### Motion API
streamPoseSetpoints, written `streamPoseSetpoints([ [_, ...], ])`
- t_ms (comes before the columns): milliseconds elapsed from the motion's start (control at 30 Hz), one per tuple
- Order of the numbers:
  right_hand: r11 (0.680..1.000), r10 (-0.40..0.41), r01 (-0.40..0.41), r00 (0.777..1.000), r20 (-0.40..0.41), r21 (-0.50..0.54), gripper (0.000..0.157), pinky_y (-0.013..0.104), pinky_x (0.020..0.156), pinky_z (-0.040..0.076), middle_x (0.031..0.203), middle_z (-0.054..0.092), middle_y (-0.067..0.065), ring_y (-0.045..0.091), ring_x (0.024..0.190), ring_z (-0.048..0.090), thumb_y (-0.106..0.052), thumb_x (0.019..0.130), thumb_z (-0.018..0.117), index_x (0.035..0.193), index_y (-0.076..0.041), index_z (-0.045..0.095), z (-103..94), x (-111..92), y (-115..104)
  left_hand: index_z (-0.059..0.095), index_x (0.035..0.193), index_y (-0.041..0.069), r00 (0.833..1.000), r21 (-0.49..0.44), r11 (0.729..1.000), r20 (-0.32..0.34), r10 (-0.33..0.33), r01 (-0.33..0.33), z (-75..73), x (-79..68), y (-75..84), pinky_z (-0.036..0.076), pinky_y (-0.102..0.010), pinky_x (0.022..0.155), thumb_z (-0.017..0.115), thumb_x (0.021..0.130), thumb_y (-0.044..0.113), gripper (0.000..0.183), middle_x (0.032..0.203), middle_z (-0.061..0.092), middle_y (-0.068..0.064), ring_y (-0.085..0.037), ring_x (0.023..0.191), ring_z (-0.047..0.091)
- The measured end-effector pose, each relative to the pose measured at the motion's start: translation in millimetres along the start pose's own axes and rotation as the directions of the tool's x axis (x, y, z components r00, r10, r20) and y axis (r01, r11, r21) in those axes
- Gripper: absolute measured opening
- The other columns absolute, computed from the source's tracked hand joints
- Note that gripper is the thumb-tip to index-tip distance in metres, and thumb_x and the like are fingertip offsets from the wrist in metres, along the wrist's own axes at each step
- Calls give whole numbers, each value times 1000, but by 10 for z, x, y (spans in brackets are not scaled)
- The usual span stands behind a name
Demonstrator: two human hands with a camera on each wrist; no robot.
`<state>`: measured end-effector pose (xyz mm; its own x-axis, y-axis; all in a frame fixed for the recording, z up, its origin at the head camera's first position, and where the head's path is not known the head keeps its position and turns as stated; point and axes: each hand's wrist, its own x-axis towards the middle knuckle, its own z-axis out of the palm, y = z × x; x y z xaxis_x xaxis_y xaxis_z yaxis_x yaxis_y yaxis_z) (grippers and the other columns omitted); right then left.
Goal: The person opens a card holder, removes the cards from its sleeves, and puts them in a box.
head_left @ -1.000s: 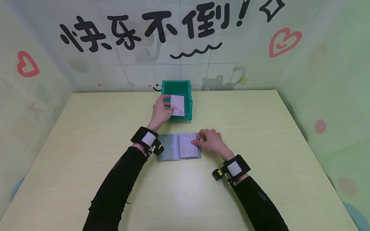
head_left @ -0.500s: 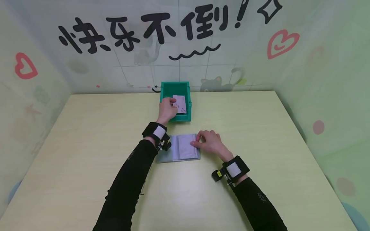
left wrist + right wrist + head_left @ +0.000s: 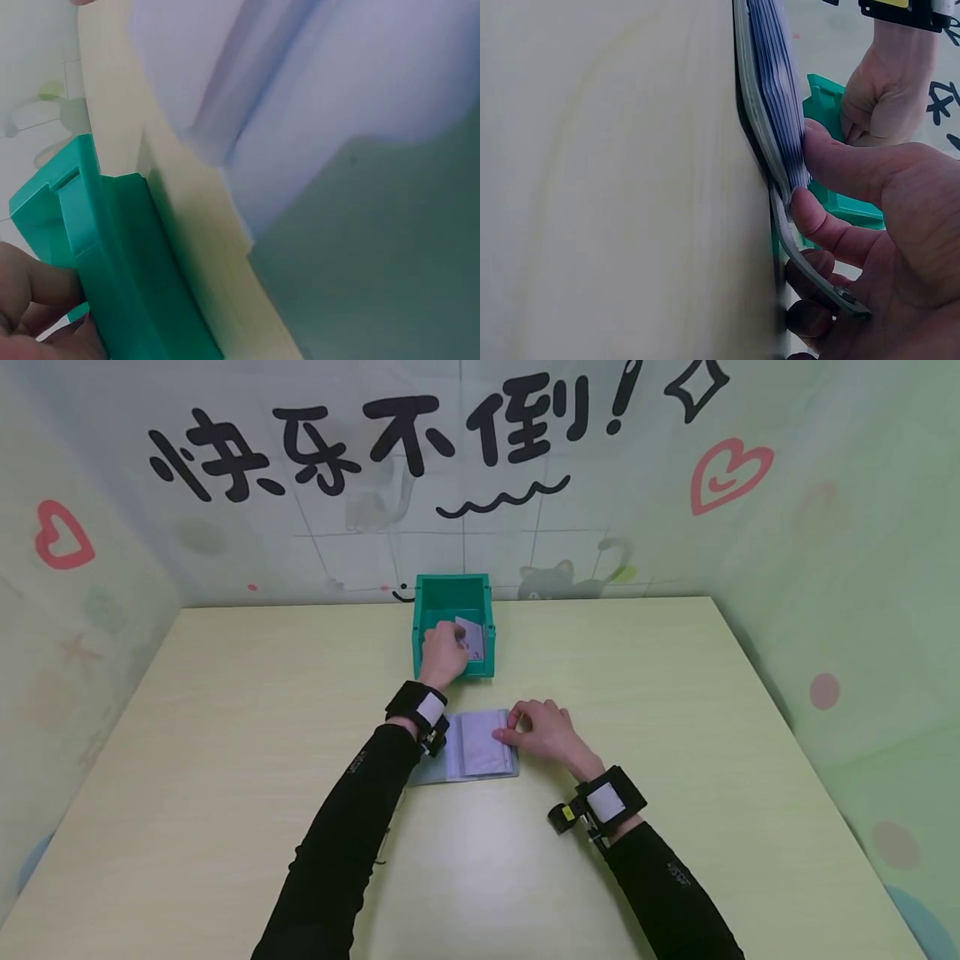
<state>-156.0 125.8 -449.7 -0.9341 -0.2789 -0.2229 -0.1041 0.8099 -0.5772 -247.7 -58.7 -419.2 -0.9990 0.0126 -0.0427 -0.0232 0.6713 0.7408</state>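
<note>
A pink patterned card (image 3: 472,642) is inside the green plastic bin (image 3: 452,585). My left hand (image 3: 444,653) reaches over the bin's near-left side and pinches the card; in the left wrist view, a pale sliver shows between thumb and finger. Nearer to me lies an open card holder (image 3: 483,745) with a grey-green cover and pale lilac sleeves. My right hand (image 3: 551,731) grips its right edge. The right wrist view shows the thumb (image 3: 847,161) on the stacked sleeves, with other fingers at the edge around a snap strap (image 3: 821,285).
The bin stands at the far edge of the pale wooden table (image 3: 225,760), close to the printed backdrop (image 3: 337,543). Printed side walls flank the table left and right. The left forearm (image 3: 360,827) passes over the holder's left side.
My left hand has moved right and deeper into the bin with the card, which now sits lower and is more covered by the fingers. The right hand stays at the card holder.
</note>
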Motion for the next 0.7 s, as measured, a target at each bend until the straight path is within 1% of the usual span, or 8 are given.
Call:
streamPoseSetpoints([
  [133,1000,7,-7,1000,3,-3,28,42,85,25,75,46,1,24,88,45,-41,90,74,90,-15,63,0,1,-3,63,130,-7,1000,39,999,7,13,-14,26,13,-5,53,-47,97,52,95,-6,36,132,64,-25,-37,115,64],
  [233,1000,10,-10,1000,4,-3,28,43,86,26,76,46,2,24,89,45,-41,90,74,90,-15,63,1,3,-3,67,122,-8,1000,78,997,14,25,-26,51,19,-4,54,-40,84,54,95,-4,30,120,69,-25,-34,102,66],
  [300,1000,8,-8,1000,3,-3,28,44,86,26,76,46,2,24,89,45,-41,90,74,90,-15,63,4,6,-1,69,116,-7,999,105,994,22,27,-30,67,16,4,49,-34,72,54,96,-2,25,106,71,-23,-30,88,65],
  [333,1000,7,-7,1000,2,-2,28,44,86,26,76,46,2,24,89,46,-41,90,74,90,-15,63,6,6,0,70,110,-7,999,118,993,32,24,-28,74,13,11,45,-32,65,54,97,-1,21,96,69,-21,-28,79,62],
  [367,1000,6,-6,1000,1,-2,28,44,86,26,76,46,2,24,89,46,-41,90,74,90,-15,63,6,7,0,69,104,-6,999,132,991,42,19,-24,79,8,20,40,-31,60,53,97,0,19,87,66,-18,-26,73,58],
  [433,1000,4,-4,1000,-2,-1,28,44,86,26,76,46,2,24,89,46,-41,90,74,90,-15,63,10,9,3,65,94,-3,998,158,987,65,7,-17,88,1,25,34,-29,55,51,98,3,16,76,56,-12,-23,65,51],
  [533,1000,0,0,1000,-3,-2,28,43,86,26,75,47,2,24,88,46,-41,90,74,89,-15,63,9,8,4,55,81,4,995,197,980,95,-20,1,98,-10,25,30,-29,53,49,100,10,21,70,44,-6,-21,61,47],
  [700,1000,-2,2,1000,1,-5,28,42,85,26,75,47,2,23,87,46,-41,90,74,89,-15,63,6,11,10,47,74,9,992,237,971,118,-36,7,104,-42,32,31,-30,55,45,102,16,29,69,41,-5,-21,62,47],
])
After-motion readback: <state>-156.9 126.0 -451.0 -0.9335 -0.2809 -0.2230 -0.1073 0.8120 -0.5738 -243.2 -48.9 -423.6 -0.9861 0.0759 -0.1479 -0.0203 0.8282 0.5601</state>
